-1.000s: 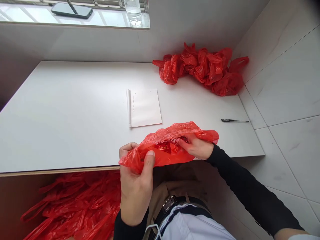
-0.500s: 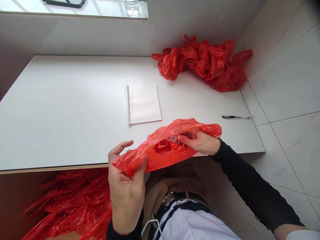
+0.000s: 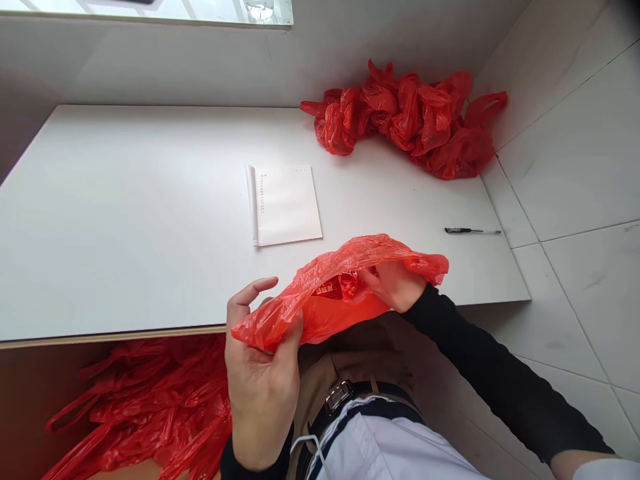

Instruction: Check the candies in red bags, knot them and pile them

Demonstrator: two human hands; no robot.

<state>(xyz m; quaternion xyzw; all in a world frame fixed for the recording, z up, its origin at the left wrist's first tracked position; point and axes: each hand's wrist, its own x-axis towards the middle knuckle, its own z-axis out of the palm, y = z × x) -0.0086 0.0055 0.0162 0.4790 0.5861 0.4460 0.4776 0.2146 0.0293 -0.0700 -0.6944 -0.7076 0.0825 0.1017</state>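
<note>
pinching the left end of the open red bag over the near edge of the white tabletop with the left hand; holding the right hand inside, beside shiny red packets (cannot tell whether gripping any). probably a light, limp, slippery, easily torn bag, best taken by the rim. farther back, plenty of room left of the notebook, but tighter at far right against bundled red bags.

The white table carries a pad near its middle, writing down its 9 o'clock side. From the pad, crumpled red bags lie heaped at 2 o'clock, a pen at 3 o'clock.
</note>
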